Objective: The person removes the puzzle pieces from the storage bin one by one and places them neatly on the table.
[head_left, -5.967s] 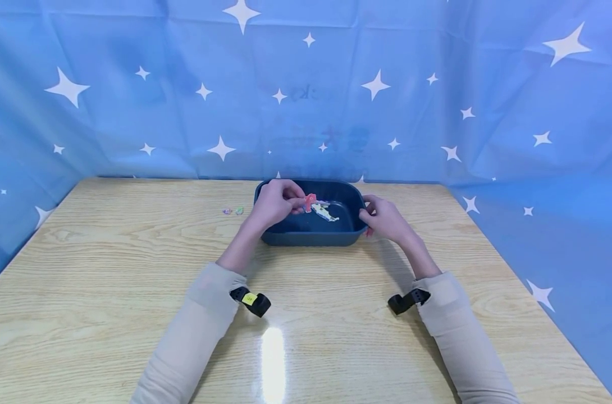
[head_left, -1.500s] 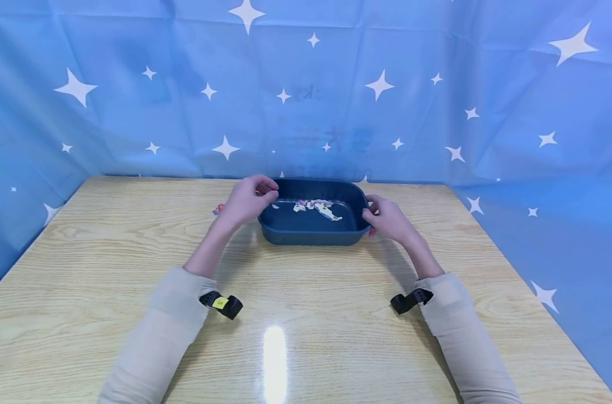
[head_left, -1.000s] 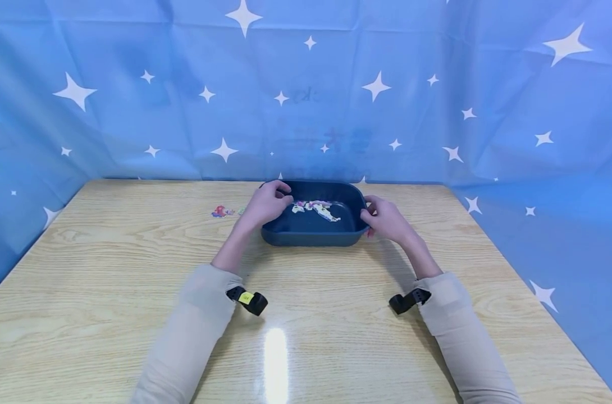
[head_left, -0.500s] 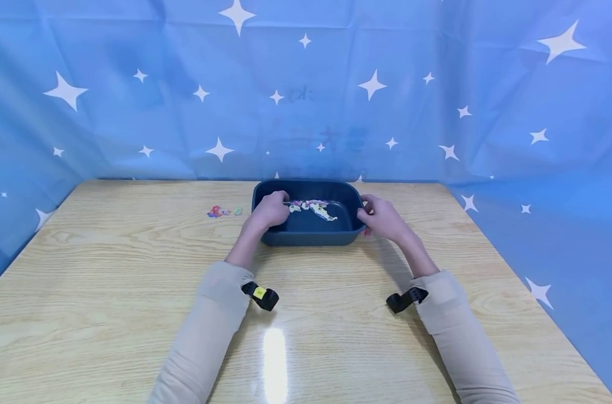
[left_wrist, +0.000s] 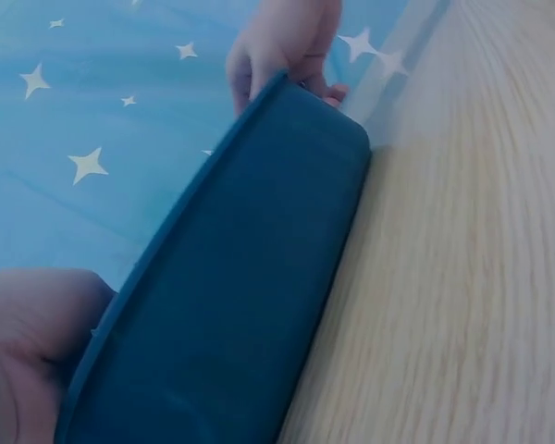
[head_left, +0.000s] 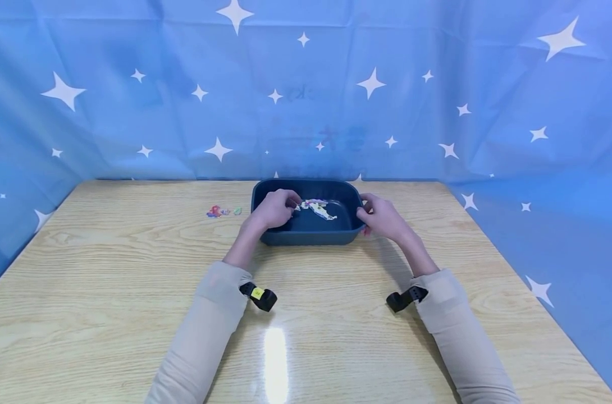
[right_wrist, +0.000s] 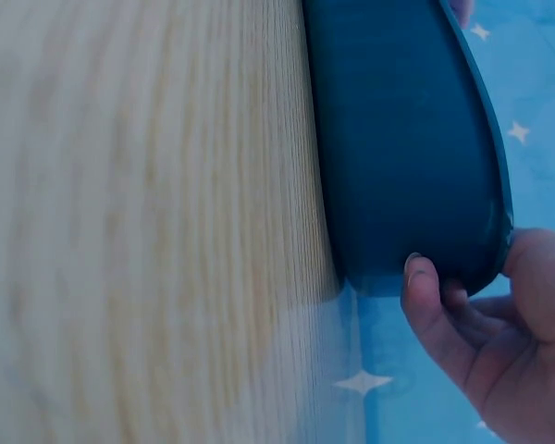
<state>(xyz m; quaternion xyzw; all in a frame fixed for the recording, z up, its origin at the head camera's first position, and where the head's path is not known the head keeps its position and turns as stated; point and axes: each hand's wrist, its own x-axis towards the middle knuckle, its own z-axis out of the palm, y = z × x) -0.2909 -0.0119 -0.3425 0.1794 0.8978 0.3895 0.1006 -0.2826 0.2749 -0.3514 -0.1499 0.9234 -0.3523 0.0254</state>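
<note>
A dark blue plastic bin (head_left: 306, 238) stands on the wooden table near the back curtain. My left hand (head_left: 274, 211) reaches over its left side, with bent fingers at the leftmost of several crumpled white pieces with coloured spots (head_left: 321, 210) on the bin floor. Whether it pinches that piece is hidden; in the left wrist view the bin wall (left_wrist: 231, 250) covers the fingertips. My right hand (head_left: 380, 217) grips the bin's right end, the thumb at the rim and fingers under the outside, as the right wrist view shows the hand (right_wrist: 509, 342).
On the table left of the bin lie a small red and blue piece (head_left: 214, 211), a small purplish piece (head_left: 225, 212) and a small green one (head_left: 237, 211). The blue star curtain (head_left: 306, 112) hangs right behind the bin.
Six seconds ago my left hand held a red piece over the bin; a red and blue one now lies on the table. That hand came back into the bin; the right stayed put.
</note>
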